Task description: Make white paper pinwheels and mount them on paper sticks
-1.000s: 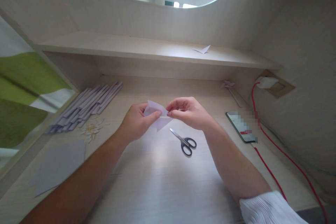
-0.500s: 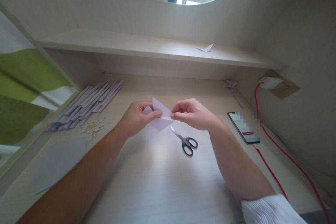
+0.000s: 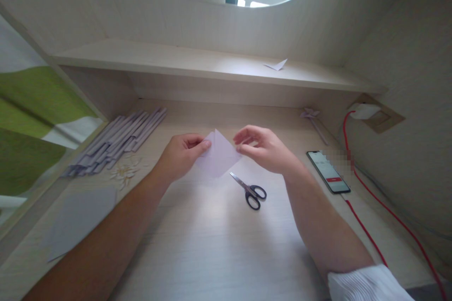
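A small pale lilac paper square (image 3: pixel 219 156) hangs diamond-wise just above the desk, unfolded flat. My left hand (image 3: pixel 180 155) pinches its left corner between thumb and fingers. My right hand (image 3: pixel 263 149) pinches its right corner with thumb and forefinger, the other fingers spread. Black-handled scissors (image 3: pixel 249 189) lie on the desk just below and right of the paper, blades pointing toward it.
Several rolled grey paper sticks (image 3: pixel 116 141) lie at the back left, small paper scraps (image 3: pixel 123 170) beside them. A grey sheet (image 3: pixel 79 218) sits front left. A phone (image 3: pixel 328 171) on a red cable (image 3: pixel 374 216) lies right. A paper pinwheel (image 3: pixel 310 115) and a shelf (image 3: pixel 212 66) stand behind.
The paper was folded into a narrow triangle between both hands; now it is opened out into a flat square, and my hands have moved slightly apart.
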### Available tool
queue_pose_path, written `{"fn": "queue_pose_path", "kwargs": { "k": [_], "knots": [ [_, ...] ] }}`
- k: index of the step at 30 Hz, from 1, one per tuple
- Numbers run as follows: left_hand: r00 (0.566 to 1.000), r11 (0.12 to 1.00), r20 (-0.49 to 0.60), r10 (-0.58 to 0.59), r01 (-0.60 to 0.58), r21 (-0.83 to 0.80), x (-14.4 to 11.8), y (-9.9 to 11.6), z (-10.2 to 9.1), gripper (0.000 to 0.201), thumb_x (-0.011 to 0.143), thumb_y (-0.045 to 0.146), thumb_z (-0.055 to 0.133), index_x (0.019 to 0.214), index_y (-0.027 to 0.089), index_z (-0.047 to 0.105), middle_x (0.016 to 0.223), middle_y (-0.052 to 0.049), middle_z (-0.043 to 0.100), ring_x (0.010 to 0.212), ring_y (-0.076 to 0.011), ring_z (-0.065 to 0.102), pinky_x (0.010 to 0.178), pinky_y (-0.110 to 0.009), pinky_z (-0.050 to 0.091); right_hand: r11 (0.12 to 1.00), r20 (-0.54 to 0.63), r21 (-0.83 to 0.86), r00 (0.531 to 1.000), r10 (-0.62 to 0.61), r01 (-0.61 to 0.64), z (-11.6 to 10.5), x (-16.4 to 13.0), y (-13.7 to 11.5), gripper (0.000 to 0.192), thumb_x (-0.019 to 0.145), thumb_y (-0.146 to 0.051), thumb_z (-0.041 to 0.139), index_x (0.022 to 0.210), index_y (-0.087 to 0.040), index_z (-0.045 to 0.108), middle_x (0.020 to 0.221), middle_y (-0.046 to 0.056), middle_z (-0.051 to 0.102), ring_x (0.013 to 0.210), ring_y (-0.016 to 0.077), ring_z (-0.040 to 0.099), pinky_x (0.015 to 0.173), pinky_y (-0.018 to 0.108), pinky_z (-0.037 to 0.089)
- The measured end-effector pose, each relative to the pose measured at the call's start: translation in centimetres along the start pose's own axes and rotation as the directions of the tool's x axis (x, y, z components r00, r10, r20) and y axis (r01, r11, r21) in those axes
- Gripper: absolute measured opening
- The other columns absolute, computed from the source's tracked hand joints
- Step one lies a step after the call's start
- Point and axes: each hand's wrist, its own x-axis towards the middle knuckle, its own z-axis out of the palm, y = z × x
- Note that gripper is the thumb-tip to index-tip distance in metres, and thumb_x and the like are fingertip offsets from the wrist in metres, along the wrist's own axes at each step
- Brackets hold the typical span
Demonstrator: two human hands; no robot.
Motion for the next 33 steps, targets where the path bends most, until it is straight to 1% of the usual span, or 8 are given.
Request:
{"fn": "queue_pose_path", "kwargs": {
  "k": [2,3,5,8,12,17,26,33],
  "knots": [
    [0.999,0.999,0.044,-0.004,0.001,0.054,-0.4,0.2,0.3,0.032,0.079,0.046,0.076,0.083,0.014,0.08,0.07,-0.003,0.072,0.062,-0.0161,0.06,0.057,-0.024,0.04,0.987,-0.277,-0.015,0.948,-0.156,0.158,0.9,-0.2,-0.5,0.013,0.085,-0.018,0.07,0.097,-0.021,0.073,0.103,0.005,0.074,0.092,0.0185,0.069,0.075,0.03,0.055],
    [0.998,0.997,0.064,0.0,-0.005,0.076,-0.6,0.3,0.5,0.032,0.081,0.046,0.074,0.082,0.015,0.079,0.069,-0.002,0.071,0.062,-0.0157,0.059,0.057,-0.024,0.039,0.971,-0.337,-0.034,0.912,-0.234,0.237,1.4,-0.4,-0.8,0.009,0.086,-0.017,0.07,0.093,-0.021,0.074,0.102,0.005,0.073,0.094,0.0192,0.069,0.079,0.031,0.055],
    [0.996,0.995,0.089,0.018,-0.027,0.099,-0.9,0.6,0.7,0.03,0.083,0.044,0.073,0.079,0.015,0.078,0.067,-0.001,0.068,0.062,-0.015,0.058,0.057,-0.024,0.039,0.939,-0.327,-0.087,0.881,-0.341,0.331,2.3,-0.6,-1.2,0.009,0.088,-0.017,0.07,0.089,-0.023,0.077,0.1,0.005,0.073,0.098,0.0207,0.07,0.086,0.034,0.056],
    [0.993,0.996,0.118,0.031,-0.04,0.074,-1.2,0.9,0.7,0.029,0.084,0.042,0.072,0.081,0.015,0.078,0.069,-0.001,0.067,0.063,-0.0142,0.057,0.057,-0.024,0.039,0.915,-0.286,-0.167,0.87,-0.403,0.368,3.2,-0.5,-1.2,0.011,0.086,-0.018,0.073,0.091,-0.025,0.08,0.101,0.005,0.075,0.099,0.0222,0.07,0.093,0.037,0.056],
    [0.987,0.999,0.154,0.047,-0.049,0.009,-1.3,0.9,0.7,0.029,0.087,0.041,0.072,0.093,0.015,0.081,0.077,-0.002,0.072,0.067,-0.015,0.06,0.058,-0.024,0.041,0.911,-0.257,-0.208,0.879,-0.402,0.356,3.4,-0.2,-0.4,0.013,0.087,-0.018,0.074,0.096,-0.022,0.081,0.103,0.007,0.075,0.1,0.0229,0.07,0.093,0.038,0.055],
    [0.982,0.995,0.16,0.098,-0.1,0.003,-1.4,0.9,0.8,0.029,0.089,0.04,0.072,0.104,0.017,0.083,0.089,-0.004,0.079,0.076,-0.0171,0.066,0.065,-0.024,0.045,0.924,-0.222,-0.166,0.9,-0.375,0.344,3.3,-0.1,-0.2,0.012,0.088,-0.02,0.074,0.098,-0.023,0.081,0.103,0.006,0.075,0.099,0.0214,0.07,0.09,0.035,0.055],
    [0.972,0.988,0.193,0.131,-0.144,0.052,-1.4,0.9,0.7,0.029,0.092,0.039,0.069,0.108,0.019,0.083,0.097,-0.005,0.081,0.088,-0.0223,0.072,0.073,-0.027,0.051,0.965,-0.177,-0.067,0.949,-0.26,0.252,3.0,-0.2,-0.7,0.006,0.088,-0.021,0.073,0.09,-0.021,0.079,0.093,0.004,0.075,0.087,0.0179,0.068,0.076,0.03,0.051],
    [0.972,0.982,0.178,0.154,-0.17,0.079,-1.6,0.8,0.7,0.026,0.092,0.037,0.07,0.105,0.019,0.084,0.103,-0.006,0.083,0.094,-0.0245,0.075,0.077,-0.027,0.053,0.975,-0.158,-0.003,0.963,-0.218,0.22,2.9,-0.1,-0.3,0.005,0.083,-0.02,0.077,0.087,-0.021,0.079,0.087,0.003,0.078,0.083,0.0179,0.069,0.075,0.03,0.049]
  ]
}}
